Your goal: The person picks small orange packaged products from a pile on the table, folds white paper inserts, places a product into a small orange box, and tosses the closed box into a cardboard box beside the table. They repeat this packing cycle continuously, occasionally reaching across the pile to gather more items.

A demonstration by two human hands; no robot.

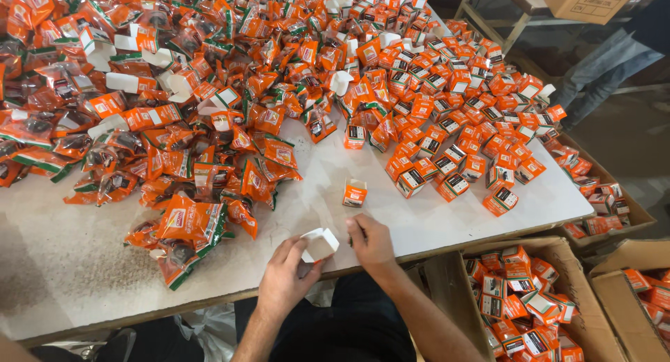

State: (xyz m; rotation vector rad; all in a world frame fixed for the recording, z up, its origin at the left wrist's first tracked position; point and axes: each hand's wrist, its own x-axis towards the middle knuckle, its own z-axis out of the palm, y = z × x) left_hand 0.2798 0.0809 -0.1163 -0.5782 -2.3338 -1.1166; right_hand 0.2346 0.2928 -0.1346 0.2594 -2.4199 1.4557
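At the near table edge: we hold one small open box (pixel 320 244) between both hands, white inside showing, its open mouth facing up and toward us.
Left hand (pixel 283 282): fingers closed on the box's left and lower side; we grip it from below-left.
Right hand (pixel 372 242): curled just right of the box, fingertips at its right flap; we cannot tell whether they pinch the flap or only touch it.
Key relation: the box lies between the hands, nearer the left; a second open orange box (pixel 354 193) stands alone on the table just beyond the right hand.
Surface: pale speckled table (pixel 84 264), bare in front of the left hand.
Left stock: heap of orange sachets (pixel 188 222) just beside the left hand.
Right stock: closed orange boxes (pixel 460 124) spread far right.
Room: cardboard carton (pixel 551 245) of filled boxes below the table's right corner; another person's legs (pixel 607 69) stand well apart, top right.
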